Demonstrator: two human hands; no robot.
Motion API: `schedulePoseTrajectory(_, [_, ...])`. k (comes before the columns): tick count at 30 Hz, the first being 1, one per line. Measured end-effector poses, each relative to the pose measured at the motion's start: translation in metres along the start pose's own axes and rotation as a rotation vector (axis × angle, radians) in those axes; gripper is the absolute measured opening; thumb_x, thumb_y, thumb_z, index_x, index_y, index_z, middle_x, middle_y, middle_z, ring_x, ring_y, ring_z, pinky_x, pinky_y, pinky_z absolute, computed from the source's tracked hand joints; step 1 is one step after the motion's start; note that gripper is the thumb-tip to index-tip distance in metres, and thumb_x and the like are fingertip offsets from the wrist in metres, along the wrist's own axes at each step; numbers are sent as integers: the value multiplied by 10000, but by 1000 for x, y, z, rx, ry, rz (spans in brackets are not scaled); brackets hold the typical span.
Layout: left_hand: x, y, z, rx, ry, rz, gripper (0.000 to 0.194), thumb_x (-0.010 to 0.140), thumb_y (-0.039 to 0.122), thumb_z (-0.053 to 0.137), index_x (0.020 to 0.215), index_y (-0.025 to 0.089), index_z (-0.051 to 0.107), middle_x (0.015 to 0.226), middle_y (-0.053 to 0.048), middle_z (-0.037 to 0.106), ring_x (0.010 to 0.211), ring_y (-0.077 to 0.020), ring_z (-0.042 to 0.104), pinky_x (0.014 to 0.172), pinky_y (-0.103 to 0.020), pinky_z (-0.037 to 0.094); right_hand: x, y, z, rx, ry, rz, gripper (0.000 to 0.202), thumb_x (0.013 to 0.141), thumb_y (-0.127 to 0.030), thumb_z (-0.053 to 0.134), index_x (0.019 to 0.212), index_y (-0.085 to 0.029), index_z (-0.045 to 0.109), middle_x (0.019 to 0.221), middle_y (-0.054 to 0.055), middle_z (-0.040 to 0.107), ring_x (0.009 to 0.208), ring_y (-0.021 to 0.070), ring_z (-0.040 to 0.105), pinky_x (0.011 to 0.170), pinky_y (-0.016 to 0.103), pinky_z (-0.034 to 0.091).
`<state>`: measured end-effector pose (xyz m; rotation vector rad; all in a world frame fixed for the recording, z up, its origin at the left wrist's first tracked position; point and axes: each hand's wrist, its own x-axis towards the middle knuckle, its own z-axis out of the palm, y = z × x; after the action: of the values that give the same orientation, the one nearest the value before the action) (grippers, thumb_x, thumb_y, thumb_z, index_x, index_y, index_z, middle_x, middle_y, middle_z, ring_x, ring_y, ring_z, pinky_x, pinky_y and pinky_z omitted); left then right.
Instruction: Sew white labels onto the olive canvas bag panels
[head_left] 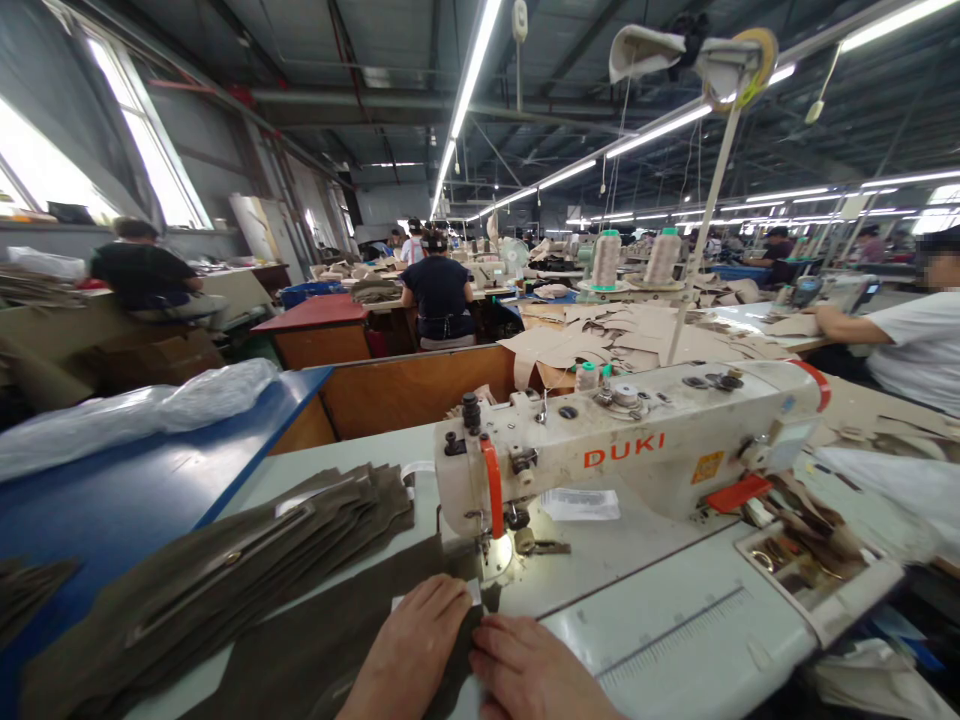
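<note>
Just in front of the sewing machine's needle area lies a dark olive fabric piece. My left hand rests on it with its fingers laid flat, over a white strip that is mostly covered. Beside it, my right hand has its fingers bent and closed at the fabric's right edge; the thumb is hidden. The sewing machine stands beyond my hands, its lamp lighting the needle plate. Left of the fabric sits a stack of olive pieces with a zipped opening on top.
A small parts tray is set into the right of the machine table. A blue table with plastic wrap adjoins at left. Beige cut pieces lie behind the machine. A co-worker sits at right; others sit ahead.
</note>
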<state>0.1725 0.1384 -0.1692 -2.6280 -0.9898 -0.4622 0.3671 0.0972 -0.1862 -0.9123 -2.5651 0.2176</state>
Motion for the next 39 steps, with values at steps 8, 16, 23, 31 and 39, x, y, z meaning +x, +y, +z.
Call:
schedulePoseTrajectory(8, [-6, -1, 5, -45, 14, -14, 398, 746, -61, 490, 1036, 200, 572, 1001, -18, 688, 946, -201, 643, 851, -335, 536, 1, 0, 0, -2, 2, -3, 386, 887, -330, 561, 1187, -92, 607, 1254, 131, 616, 1193, 257, 521, 1003, 331, 453])
schedulePoseTrajectory(16, [-5, -1, 5, 14, -40, -20, 410, 732, -53, 478, 1039, 198, 583, 1002, -20, 697, 945, -217, 647, 841, -359, 542, 0, 2, 3, -40, 29, -24, 366, 885, -340, 574, 1166, -108, 607, 1243, 129, 619, 1176, 248, 526, 980, 315, 466])
schedulePoseTrajectory(23, [-2, 2, -2, -1, -34, -29, 392, 724, -49, 498, 1013, 196, 600, 983, -24, 703, 922, -221, 657, 810, -354, 560, 0, 4, 7, -63, 47, -32, 367, 891, -356, 568, 1160, -110, 609, 1225, 121, 630, 1163, 253, 539, 969, 319, 475])
schedulePoseTrajectory(31, [-5, 2, 4, -84, -134, -67, 396, 731, -46, 514, 1034, 187, 617, 1031, -29, 696, 998, -209, 639, 934, -364, 521, 2, 2, -12, 114, 24, 44, 244, 863, -237, 578, 1074, -139, 653, 1155, 83, 654, 1113, 201, 553, 1004, 273, 421])
schedulePoseTrajectory(39, [-5, 9, -9, -15, -130, -80, 440, 761, -18, 428, 1111, 178, 612, 1110, -52, 695, 1027, -194, 640, 906, -319, 534, 29, 14, -46, -74, 13, 166, 45, 889, -192, 580, 911, -179, 617, 915, 41, 638, 910, 200, 567, 877, 305, 464])
